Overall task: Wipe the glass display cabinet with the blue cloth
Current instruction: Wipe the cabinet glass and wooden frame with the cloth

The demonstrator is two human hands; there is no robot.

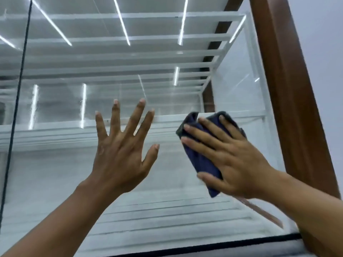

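Two hands are up at the glass [55,173]: the right hand [228,160] presses the soft, limp cloth [199,160] flat with straight fingers near the wooden frame [289,108], best held bunched under the palm, while the left hand [120,151] is spread wide, holding nothing.

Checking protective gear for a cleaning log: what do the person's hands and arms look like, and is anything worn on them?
Nothing is worn. The left hand and right hand have no gloves, rings or visible watch or bracelet. Both forearms are uncovered to the frame's edge, with no sleeve in view. The nails look unpainted.
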